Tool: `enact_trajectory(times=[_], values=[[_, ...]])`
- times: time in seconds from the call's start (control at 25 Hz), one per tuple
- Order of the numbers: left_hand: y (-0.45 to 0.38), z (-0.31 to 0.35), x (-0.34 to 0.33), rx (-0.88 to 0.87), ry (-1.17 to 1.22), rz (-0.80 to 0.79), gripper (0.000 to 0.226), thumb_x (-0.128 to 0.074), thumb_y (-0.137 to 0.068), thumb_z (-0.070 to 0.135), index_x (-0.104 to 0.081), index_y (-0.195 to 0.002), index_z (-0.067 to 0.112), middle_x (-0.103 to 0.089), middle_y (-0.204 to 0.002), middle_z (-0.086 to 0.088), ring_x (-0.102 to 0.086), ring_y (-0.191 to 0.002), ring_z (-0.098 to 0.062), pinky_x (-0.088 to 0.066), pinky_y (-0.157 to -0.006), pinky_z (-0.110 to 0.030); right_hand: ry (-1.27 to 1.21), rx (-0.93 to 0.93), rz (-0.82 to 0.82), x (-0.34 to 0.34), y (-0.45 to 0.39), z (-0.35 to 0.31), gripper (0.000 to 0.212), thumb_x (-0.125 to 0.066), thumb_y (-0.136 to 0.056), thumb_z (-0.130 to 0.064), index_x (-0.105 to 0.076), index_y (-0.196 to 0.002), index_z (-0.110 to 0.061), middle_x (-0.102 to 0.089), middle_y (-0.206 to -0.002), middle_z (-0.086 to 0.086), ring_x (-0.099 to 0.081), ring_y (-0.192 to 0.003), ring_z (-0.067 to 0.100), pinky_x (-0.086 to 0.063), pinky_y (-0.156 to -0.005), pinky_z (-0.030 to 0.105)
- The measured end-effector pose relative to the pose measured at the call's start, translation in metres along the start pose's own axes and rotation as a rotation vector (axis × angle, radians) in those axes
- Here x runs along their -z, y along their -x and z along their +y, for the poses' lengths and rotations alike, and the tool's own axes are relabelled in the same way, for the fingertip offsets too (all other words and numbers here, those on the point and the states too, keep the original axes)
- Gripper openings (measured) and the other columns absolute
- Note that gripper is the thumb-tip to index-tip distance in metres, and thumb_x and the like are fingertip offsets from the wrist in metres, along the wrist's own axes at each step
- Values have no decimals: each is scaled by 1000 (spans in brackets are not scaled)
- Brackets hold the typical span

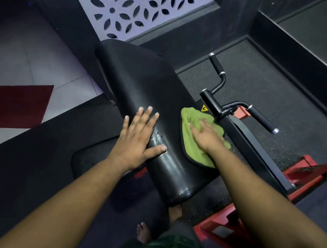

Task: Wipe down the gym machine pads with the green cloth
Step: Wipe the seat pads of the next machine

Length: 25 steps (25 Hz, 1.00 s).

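Our left hand (139,135) lies flat, bracing the pad (142,91). Our right hand (205,137) presses the cloth (191,149) with straight fingers; we should wipe firmly, in overlapping strokes.

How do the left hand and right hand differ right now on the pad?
The left hand lies bare on the black pad with fingers spread and straight; the right hand presses the green cloth against the pad's right side. The left hand sits on the pad's top surface, the right hand lower, near the handles. Both lie flat, gripping nothing.
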State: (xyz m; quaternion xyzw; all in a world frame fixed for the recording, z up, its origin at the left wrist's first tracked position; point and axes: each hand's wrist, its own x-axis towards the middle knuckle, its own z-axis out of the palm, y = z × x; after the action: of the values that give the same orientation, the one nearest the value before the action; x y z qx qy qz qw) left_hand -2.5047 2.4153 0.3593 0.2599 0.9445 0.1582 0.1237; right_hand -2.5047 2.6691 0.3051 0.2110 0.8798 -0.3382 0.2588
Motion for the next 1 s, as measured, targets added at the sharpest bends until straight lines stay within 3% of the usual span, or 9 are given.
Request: enact_trajectory(times=[0.16,0.24,0.44,0.64,0.88,1.0], values=[[3,-16,-2,-59,99,49,109,-30,-82,89,3,-162,22,18,-169,1,21,-154,-14,10,-125,-51,48,291,-24,-14,82,-17,73,-38,-94,-72,-15,-158,-45,-2,-167,-22,-9,-154,12,-16,-119,58],[3,-31,3,14,191,118,105,-29,-84,88,-4,-163,23,13,-170,3,15,-155,-12,9,-125,-46,118,342,-17,-16,92,-31,72,-36,-91,-78,-8,-153,-57,1,-167,-23,-6,-155,13,-17,-117,62],[-24,-64,32,263,248,150,96,-35,-89,81,-11,-162,24,4,-170,5,4,-156,-12,3,-126,-43,122,342,42,-16,52,-88,73,-37,-89,-81,-8,-152,-60,-3,-167,-21,-6,-156,19,-16,-113,70],[-57,-89,47,253,166,183,67,-40,-106,46,-13,-162,22,1,-171,4,1,-156,-12,-2,-127,-43,123,332,91,-13,9,-139,71,-37,-89,-80,-12,-152,-59,-11,-167,-20,-11,-155,20,-17,-112,70],[-112,-128,73,250,273,270,57,-43,-108,31,-24,-160,19,-8,-170,1,-7,-156,-12,-13,-126,-49,81,314,65,-2,-37,-180,69,-36,-89,-80,-16,-151,-59,-12,-166,-23,-11,-155,18,-17,-113,70],[-136,-147,86,274,311,281,58,-43,-108,34,-24,-160,20,-8,-170,3,-6,-156,-12,-14,-126,-49,50,302,54,6,-72,-209,72,-37,-92,-77,-23,-156,-46,-14,-166,-21,-12,-155,17,-16,-114,68]])
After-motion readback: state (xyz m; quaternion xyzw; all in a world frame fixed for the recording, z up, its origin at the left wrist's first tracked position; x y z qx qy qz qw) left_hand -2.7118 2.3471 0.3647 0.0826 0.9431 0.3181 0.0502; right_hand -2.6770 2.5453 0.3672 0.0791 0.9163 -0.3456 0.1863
